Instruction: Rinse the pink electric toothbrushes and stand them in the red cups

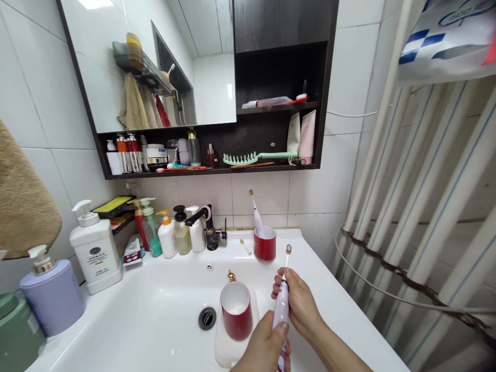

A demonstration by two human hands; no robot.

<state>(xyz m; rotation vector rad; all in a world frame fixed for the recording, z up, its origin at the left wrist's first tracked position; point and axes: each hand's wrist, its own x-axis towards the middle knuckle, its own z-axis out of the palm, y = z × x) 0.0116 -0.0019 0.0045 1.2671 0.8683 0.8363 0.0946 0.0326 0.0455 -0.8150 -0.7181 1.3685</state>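
A pale pink electric toothbrush [282, 305] points up and away over the right part of the sink. Around its lower handle my left hand [267, 338] is closed. My right hand [298, 297] grips it higher up, at the neck below the brush head. Just left of my hands, a red cup [237, 315] with a white inside stands on a white soap-dish-like tray [225, 354] in the basin. Behind them, another red cup [265, 245] on the sink's back ledge holds a second toothbrush [258, 217]. A small brush head [245, 247] lies beside that cup.
The black faucet [209, 227] rises at the back of the sink [166, 315]. Pump bottles [96, 253] line the left side and back ledge. A dark mirror cabinet [213, 170] hangs above. White radiator pipes [426, 206] run along the right, below a hanging bag [445, 46].
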